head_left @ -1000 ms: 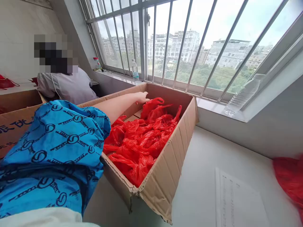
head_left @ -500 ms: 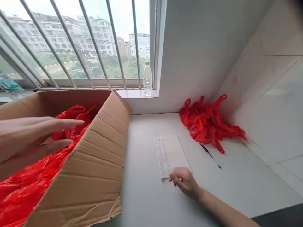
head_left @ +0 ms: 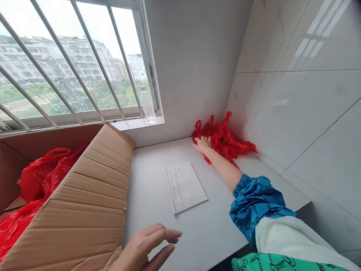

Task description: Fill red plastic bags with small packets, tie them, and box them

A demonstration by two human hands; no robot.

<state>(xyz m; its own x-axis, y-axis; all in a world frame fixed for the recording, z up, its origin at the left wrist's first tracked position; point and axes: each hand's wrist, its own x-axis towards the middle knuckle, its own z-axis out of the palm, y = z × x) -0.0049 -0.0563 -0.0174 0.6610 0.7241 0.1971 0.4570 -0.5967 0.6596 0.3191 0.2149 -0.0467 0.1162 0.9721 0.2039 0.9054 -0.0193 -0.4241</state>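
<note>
"What edges are you reading on your feed?"

"From out here I have a cardboard box [head_left: 93,195] across the lower left, its creased side panel slanting toward the bottom of the frame. The tabletop [head_left: 149,180] ends in a diagonal edge at lower right. I see the grey wall [head_left: 194,67] behind it, and the tiled wall [head_left: 313,109] taking up the right side."

"How much room between those?"

"I count one strip of white surface between the box panel and the sheet of paper [head_left: 186,188] near the middle, and another between the paper and the right forearm. The clear bottle [head_left: 148,105] stands on the windowsill [head_left: 132,124], upper middle, well apart from both hands."

"Where's the red pile?"

"I find the pile of red bags [head_left: 225,137] right of centre, in the corner where the walls meet, some loops pointing up. The right hand [head_left: 202,144] touches its left end, the arm reaching in from lower right in a blue sleeve [head_left: 259,205]. Its fingers look parted, but I can't tell whether they pinch any plastic."

"And the other one?"

"I have the left hand [head_left: 155,242] at bottom centre, just below the paper and well apart from the pile. Its fingers curve forward, the thumb held away, with nothing between them."
</note>
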